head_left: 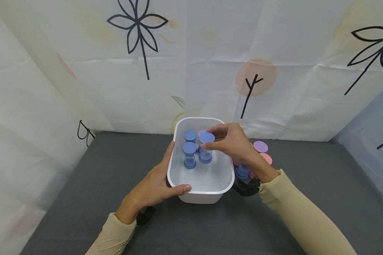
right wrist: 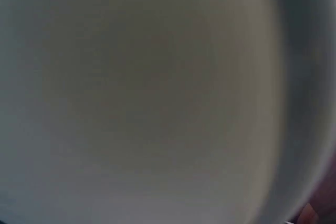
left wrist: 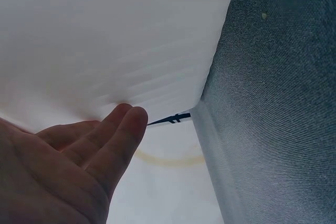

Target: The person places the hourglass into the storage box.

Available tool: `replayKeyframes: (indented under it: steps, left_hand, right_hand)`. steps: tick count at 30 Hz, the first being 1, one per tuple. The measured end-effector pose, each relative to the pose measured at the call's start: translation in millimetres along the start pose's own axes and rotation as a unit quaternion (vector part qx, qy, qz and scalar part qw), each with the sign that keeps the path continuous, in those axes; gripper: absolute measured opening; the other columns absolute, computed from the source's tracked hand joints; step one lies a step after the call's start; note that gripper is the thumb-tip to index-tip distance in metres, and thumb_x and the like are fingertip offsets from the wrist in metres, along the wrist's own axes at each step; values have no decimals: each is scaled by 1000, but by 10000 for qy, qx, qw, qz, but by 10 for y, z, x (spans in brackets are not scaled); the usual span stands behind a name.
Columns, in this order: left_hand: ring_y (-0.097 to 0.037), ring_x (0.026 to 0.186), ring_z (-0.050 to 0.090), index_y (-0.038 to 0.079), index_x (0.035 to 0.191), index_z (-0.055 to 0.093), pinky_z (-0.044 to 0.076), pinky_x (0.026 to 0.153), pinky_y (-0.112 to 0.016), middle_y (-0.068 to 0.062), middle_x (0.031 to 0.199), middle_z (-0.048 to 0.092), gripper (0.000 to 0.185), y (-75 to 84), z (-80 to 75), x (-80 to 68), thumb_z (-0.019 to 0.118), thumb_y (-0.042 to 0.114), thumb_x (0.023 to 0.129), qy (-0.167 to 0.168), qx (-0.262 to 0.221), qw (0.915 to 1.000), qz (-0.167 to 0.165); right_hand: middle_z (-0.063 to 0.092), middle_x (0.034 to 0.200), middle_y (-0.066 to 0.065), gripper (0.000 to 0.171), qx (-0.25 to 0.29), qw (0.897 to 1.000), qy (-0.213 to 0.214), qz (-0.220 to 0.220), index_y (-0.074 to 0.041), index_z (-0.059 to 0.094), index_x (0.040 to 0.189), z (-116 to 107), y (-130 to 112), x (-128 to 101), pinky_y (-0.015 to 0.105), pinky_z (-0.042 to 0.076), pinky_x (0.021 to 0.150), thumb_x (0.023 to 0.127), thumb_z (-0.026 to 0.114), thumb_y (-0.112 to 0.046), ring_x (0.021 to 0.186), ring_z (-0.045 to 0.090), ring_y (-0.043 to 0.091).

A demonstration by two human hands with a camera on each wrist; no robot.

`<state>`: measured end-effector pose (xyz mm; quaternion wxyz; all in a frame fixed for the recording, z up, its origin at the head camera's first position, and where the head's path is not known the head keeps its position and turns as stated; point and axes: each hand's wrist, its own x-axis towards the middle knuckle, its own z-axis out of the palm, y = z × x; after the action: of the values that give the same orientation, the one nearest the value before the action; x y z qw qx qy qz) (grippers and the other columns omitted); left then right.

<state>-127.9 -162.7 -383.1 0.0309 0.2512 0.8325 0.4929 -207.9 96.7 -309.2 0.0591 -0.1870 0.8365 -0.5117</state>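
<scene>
Blue sand timer (head_left: 205,148) upright in white tub (head_left: 207,193), right hand (head_left: 233,141) pinching its top; left hand (head_left: 154,186) gripping tub rim.

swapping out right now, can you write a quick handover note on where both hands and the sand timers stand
Left hand: steadies the white tub, thumb over the near rim, fingers along its left wall.
Right hand: fingertips pinch the top cap of a blue sand timer that stands inside the tub.
In the tub: that timer, two more blue sand timers upright beside and behind it, and a pink cap partly hidden at the back.
Outside: a cluster of timers on the grey mat right of the tub, largely hidden by the right wrist.
Done: at least three timers are in. Left: release this one, then probably move the cluster in.
</scene>
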Motion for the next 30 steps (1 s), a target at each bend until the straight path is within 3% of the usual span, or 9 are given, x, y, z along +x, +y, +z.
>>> replayKeyframes:
  steps: [9,16,25,30]
  left_hand:
    - [-31,116,62,35,162,-10,48,92,-56,-2,149,47,122,19,-4,-6,83,40,84,5,-8,10000,-86]
    - [-32,116,61,35,162,-9,48,92,-59,-7,151,46,122,15,15,-15,84,40,83,63,-43,9999,-154]
    - [-32,115,61,35,163,-8,49,90,-57,-8,151,45,122,23,15,-10,84,40,83,80,-40,9998,-177]
    - [-32,114,62,35,163,-8,49,90,-57,-8,151,45,122,22,20,-9,84,39,83,67,-35,9999,-147]
  right_hand:
    - [74,108,13,51,-934,9954,-222,-43,2,72,119,14,28,81,43,56,87,76,91,-18,96,73,26]
    - [74,106,13,52,-1589,9864,-431,-4,2,72,119,45,19,171,41,57,84,76,90,-21,95,71,24]
    - [74,97,9,47,-2449,9676,-520,-320,3,75,110,75,13,216,38,53,80,74,91,-24,88,64,23]
    - [73,94,8,44,-2628,9623,-604,-345,2,76,108,110,31,225,36,52,76,75,91,-23,84,61,23]
